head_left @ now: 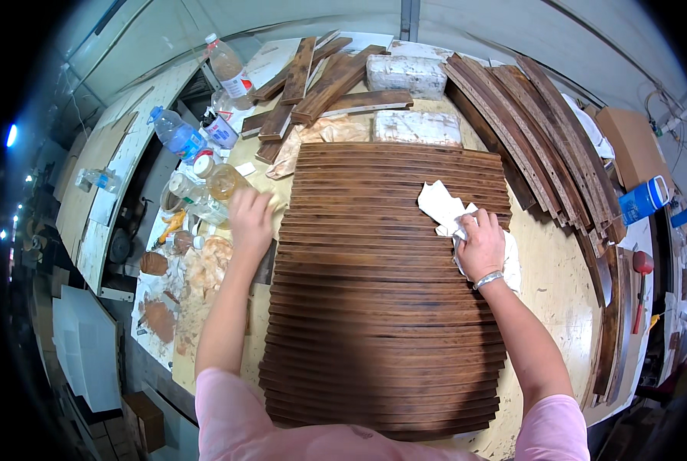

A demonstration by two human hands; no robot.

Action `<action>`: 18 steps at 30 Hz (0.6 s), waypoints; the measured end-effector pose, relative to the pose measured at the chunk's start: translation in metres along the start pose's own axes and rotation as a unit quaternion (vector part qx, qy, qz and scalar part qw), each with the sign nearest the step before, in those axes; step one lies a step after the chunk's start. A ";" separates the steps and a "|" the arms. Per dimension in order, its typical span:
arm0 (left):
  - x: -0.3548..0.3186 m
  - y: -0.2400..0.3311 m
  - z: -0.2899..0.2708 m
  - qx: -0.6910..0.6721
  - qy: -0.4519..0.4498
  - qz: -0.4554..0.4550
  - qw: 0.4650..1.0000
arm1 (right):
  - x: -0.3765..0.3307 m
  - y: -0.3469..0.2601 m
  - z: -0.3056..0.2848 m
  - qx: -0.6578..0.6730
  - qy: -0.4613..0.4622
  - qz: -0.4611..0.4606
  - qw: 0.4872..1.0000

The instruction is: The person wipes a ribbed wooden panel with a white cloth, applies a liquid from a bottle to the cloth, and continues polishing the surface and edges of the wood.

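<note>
R grip [482,246] w/ wht cloth [440,206] (over brn slats [374,269]).

The left hand [251,219] is blurred, and whether anything is gripped by it cannot be determined. The white cloth [439,203] is partly covered by the right hand [482,247], whose palm is hidden. The near edge of the brown slats [366,265] is partly concealed by the pink shirt [343,446], which is cut off at the bottom. Objects [38,250] near the dark left rim are too indistinct to be identified.
</note>
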State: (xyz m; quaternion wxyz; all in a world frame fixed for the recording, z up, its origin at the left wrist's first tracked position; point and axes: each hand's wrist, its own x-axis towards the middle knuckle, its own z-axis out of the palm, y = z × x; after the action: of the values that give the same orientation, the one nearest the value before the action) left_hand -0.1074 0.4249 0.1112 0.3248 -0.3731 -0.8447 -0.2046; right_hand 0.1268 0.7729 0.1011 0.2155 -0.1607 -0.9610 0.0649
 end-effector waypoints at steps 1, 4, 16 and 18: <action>-0.023 -0.007 -0.014 0.006 0.005 -0.004 1.000 | 0.000 0.001 0.000 -0.001 0.002 0.000 1.000; -0.099 -0.033 -0.071 0.061 -0.042 -0.109 0.991 | -0.003 0.005 0.002 -0.014 -0.005 0.007 1.000; -0.074 0.074 -0.093 -0.245 -0.076 -0.239 0.937 | 0.018 -0.021 0.015 0.224 0.013 0.178 0.958; -0.026 0.139 -0.065 -0.243 -0.143 -0.095 0.955 | 0.022 -0.066 0.005 0.505 -0.105 0.225 0.827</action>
State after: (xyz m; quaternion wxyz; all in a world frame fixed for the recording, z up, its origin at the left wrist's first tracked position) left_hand 0.0373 0.4623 0.1536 0.0791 -0.3839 -0.8385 -0.3786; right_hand 0.0874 0.7180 0.1179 0.1442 -0.2329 -0.7480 0.6045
